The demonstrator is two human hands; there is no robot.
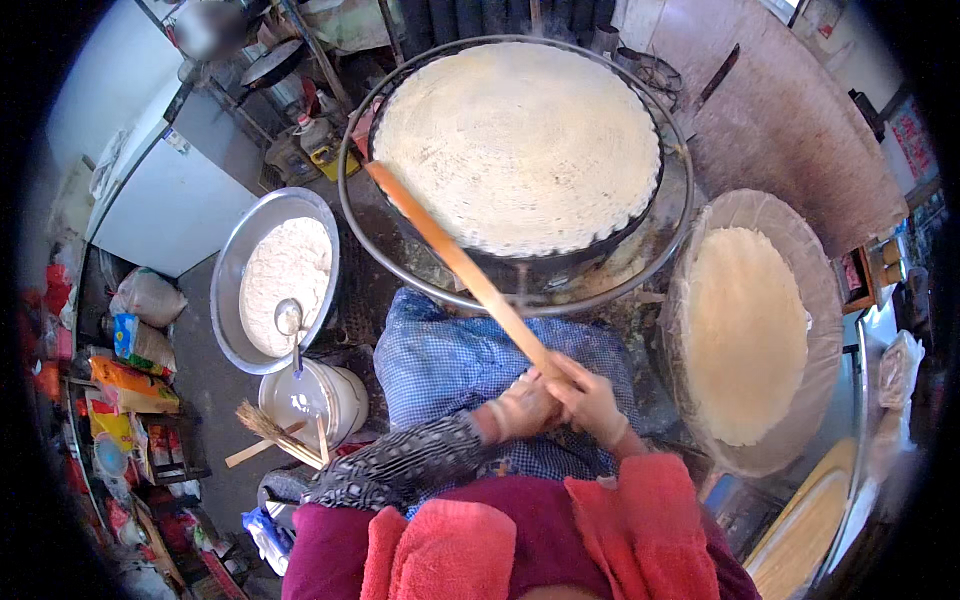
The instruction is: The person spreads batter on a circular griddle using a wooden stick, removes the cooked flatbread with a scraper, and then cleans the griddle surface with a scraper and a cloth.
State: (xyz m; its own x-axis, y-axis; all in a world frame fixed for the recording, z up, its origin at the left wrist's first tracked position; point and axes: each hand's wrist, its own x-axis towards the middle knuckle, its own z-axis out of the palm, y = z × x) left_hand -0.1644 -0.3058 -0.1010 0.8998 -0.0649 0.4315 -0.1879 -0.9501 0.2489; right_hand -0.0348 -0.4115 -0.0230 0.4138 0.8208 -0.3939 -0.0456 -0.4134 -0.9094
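A long flat wooden spatula [461, 262] runs from my hands up to the left rim of a large round griddle [525, 262]. My right hand [592, 401] grips its near end. My left hand [525, 409] is curled around the same end, pressed against the right; some fingers are hidden. Both hands are slightly blurred. A broad, pale, thin pancake [517, 142] covers the griddle, with swirl marks and a ragged edge. The spatula's far tip meets the left side of this sheet. Around the griddle runs a metal ring [349, 217].
Left of the griddle, a metal basin [225, 300] holds pale batter or dough and a ladle [289, 319]. A white bucket [352, 397] and straw brush [262, 421] stand below it. Finished-looking pancakes [746, 337] lie on a plastic-covered round tray [814, 300] at right. Blue checked cloth [435, 352] covers my lap.
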